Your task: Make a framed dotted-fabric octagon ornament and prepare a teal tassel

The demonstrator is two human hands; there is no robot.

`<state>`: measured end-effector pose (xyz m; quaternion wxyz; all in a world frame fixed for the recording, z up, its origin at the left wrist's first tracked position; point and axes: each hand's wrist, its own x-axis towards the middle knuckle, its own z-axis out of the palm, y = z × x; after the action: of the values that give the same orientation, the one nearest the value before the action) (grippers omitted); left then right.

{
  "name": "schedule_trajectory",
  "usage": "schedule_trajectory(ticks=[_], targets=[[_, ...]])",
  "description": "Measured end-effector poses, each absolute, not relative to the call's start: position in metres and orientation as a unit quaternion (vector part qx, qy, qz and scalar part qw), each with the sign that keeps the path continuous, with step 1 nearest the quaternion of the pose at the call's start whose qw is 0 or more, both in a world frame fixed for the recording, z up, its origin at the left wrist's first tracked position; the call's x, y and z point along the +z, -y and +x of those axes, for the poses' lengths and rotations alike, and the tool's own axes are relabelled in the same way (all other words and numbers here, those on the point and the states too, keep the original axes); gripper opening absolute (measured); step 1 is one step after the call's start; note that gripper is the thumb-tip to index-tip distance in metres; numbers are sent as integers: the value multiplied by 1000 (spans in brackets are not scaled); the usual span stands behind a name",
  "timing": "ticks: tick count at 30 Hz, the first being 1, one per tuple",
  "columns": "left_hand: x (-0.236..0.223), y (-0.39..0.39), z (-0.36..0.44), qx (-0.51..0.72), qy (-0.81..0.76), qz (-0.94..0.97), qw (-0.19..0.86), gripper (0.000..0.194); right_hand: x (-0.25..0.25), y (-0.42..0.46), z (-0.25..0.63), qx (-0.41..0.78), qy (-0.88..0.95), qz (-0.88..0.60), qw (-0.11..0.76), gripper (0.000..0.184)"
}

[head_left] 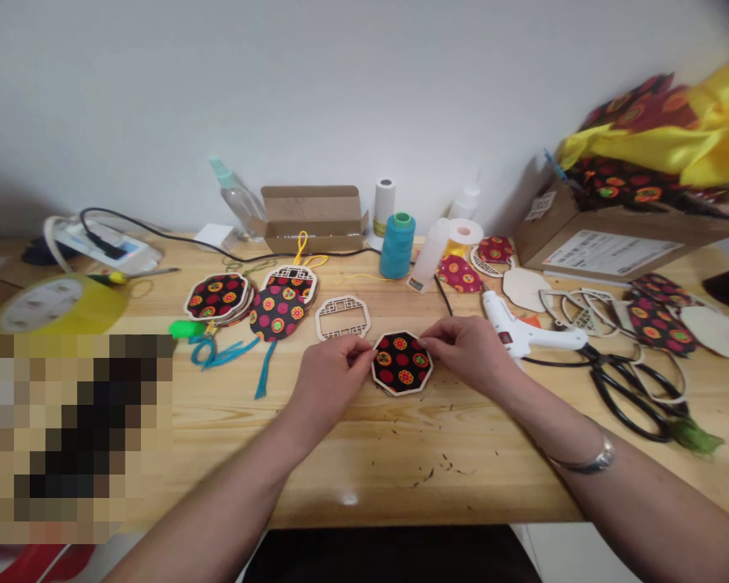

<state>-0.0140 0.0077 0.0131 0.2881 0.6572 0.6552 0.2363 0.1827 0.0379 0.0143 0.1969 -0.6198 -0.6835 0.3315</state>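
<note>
Between my hands is an octagonal fabric-covered piece (402, 363), black with red and orange flower patterns inside a pale wooden rim. My left hand (340, 368) pinches its left edge, thumb and fingers together. On the upper right edge, my right hand (462, 344) grips it in the same way. Just behind my left hand lies a pale wooden lattice frame (342, 318) with cut-out corners. A white glue gun (531, 330) rests to the right, close to my right hand.
Left are stacked fabric pieces (217, 298) and a flowered piece with a teal tassel (278, 312). Behind stand a teal thread spool (398, 245), a squeeze bottle (428, 255) and an open cardboard box (314, 219). Right are black-handled scissors (632, 389) and a carton of fabric (607, 235).
</note>
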Motion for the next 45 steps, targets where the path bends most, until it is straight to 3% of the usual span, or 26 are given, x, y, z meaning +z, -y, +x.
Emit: schedule_trajectory(ticks=[15,20,26,30,33,38,45], targets=[[11,-7,-15,245,-653,653,295,15,14,-38,184,323,689,-616,202,14],[7,-6,-16,285,-649,653,264,19,13,-39,185,318,682,-613,240,19],[10,-7,-21,332,-601,697,207,38,17,-41,194,301,706,-581,270,18],[13,-8,-23,280,-541,759,229,77,24,-38,200,269,811,-464,235,41],[11,-7,-24,233,-518,785,249,92,31,-34,200,245,848,-431,188,55],[7,-6,-23,209,-510,795,253,98,36,-31,195,199,869,-433,136,54],[9,-6,-22,189,-514,799,247,97,34,-32,195,191,876,-425,127,55]])
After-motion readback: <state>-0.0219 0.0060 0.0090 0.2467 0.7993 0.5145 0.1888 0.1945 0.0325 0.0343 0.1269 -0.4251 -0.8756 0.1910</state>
